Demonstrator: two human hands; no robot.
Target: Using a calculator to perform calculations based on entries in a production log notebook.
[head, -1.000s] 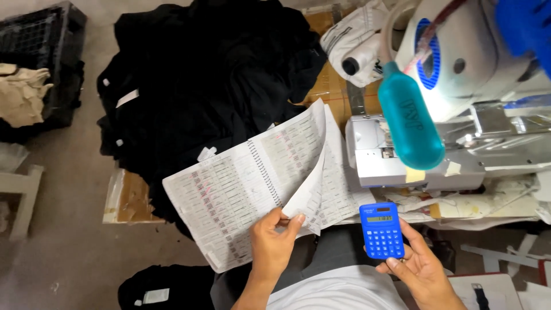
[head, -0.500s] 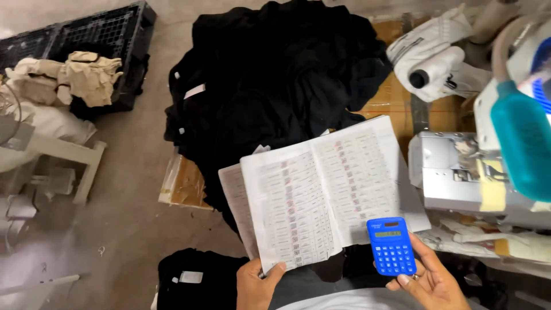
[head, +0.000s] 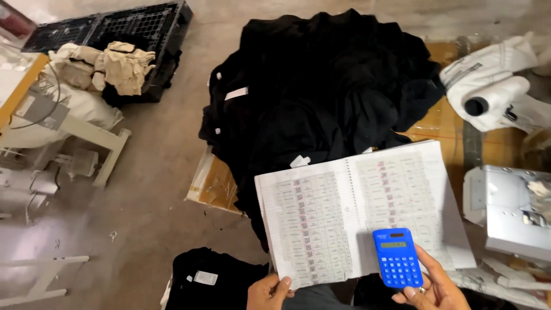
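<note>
Blue plastic is what your right hand (head: 436,290) holds: a small calculator (head: 397,257) with white keys and a narrow display on top. Your fingers are closed around its lower right edge, and the thumb lies near its bottom corner. The calculator rests over the lower part of the right page of an open notebook (head: 356,212).

The notebook is spiral-bound and lies open flat in front of you, a little tilted, with both pages covered in printed tables with small red marks. Your left hand (head: 268,291) grips it at the bottom left corner, with the thumb on top of the page and the other fingers hidden under it. So both hands are closed, each on its own thing, and they stay well apart from each other.

Behind the notebook there is a big pile of black clothes (head: 321,97) with some white tags on it. The pile lies on flat cardboard (head: 215,183) on the concrete floor (head: 155,172). One more black garment with a white label (head: 215,278) is near your left hand, below the notebook.

At the upper left you see a black plastic pallet (head: 115,28) with beige cloth (head: 117,66) on its edge, and beside it a white frame (head: 86,135). At the right there are a white bundle with a roll (head: 493,95) and a grey metal box (head: 511,209).
</note>
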